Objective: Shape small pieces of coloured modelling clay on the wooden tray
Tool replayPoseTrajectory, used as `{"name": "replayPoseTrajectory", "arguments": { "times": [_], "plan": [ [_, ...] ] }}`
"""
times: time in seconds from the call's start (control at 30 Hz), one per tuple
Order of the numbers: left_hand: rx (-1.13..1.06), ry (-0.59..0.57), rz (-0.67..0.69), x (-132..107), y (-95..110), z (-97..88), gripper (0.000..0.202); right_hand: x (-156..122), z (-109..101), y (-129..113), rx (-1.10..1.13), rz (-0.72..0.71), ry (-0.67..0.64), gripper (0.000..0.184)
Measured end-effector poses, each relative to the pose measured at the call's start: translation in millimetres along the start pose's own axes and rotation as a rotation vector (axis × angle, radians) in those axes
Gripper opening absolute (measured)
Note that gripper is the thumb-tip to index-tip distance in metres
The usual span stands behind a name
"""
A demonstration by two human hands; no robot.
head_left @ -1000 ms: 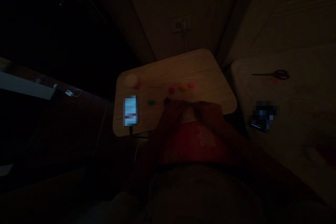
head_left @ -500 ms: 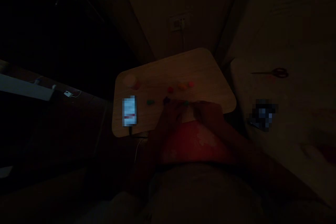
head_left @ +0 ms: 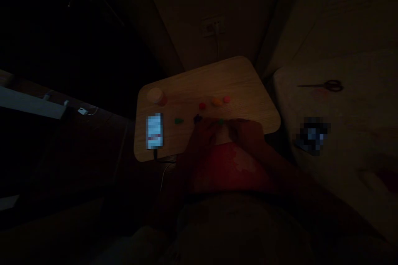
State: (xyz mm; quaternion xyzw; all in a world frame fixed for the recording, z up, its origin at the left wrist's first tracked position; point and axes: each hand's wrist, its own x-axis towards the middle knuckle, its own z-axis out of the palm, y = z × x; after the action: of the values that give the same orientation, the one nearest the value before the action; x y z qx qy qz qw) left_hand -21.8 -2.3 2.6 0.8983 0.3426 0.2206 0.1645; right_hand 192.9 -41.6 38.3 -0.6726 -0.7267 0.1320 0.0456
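Observation:
In the dim light, a small green lump (head_left: 220, 121) shows between my two hands, close above the front of the wooden table. My left hand (head_left: 203, 131) has its fingers closed at the lump's left side. My right hand (head_left: 245, 131) is curled with its fingertips pinched together at the right side; whatever they grip is too dark to make out. Just beyond my left fingers lies a dark purple piece (head_left: 197, 119). A second green piece (head_left: 178, 121) rests farther left. Red (head_left: 202, 106), orange (head_left: 217, 101) and pink (head_left: 226, 99) lumps sit behind my hands.
On the table (head_left: 192, 80), a lidded tub (head_left: 156, 96) stands at the back left and a lit, blurred phone (head_left: 154, 131) lies in front of it. Scissors (head_left: 329, 86) and a blurred dark object (head_left: 312, 136) lie on the pale surface at right. A wall socket (head_left: 213, 26) is behind.
The view has shifted very slightly and the table looks a little brighter and sharper. Both hands stay at the green lump with hardly any movement.

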Motion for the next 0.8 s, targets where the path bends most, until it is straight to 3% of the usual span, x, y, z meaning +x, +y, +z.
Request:
{"name": "replayPoseTrajectory", "arguments": {
  "times": [0.17, 0.8],
  "plan": [
    [-0.02, 0.027, -0.011, 1.0, 0.8, -0.1, 0.041, -2.4, -0.1, 3.6, 0.026, -0.027, 0.037, 0.047],
    [-0.019, 0.04, -0.02, 0.4, 1.4, 0.6, 0.036, -8.7, 3.0, -6.3, -0.023, 0.002, -0.072, 0.048]
  ]
}}
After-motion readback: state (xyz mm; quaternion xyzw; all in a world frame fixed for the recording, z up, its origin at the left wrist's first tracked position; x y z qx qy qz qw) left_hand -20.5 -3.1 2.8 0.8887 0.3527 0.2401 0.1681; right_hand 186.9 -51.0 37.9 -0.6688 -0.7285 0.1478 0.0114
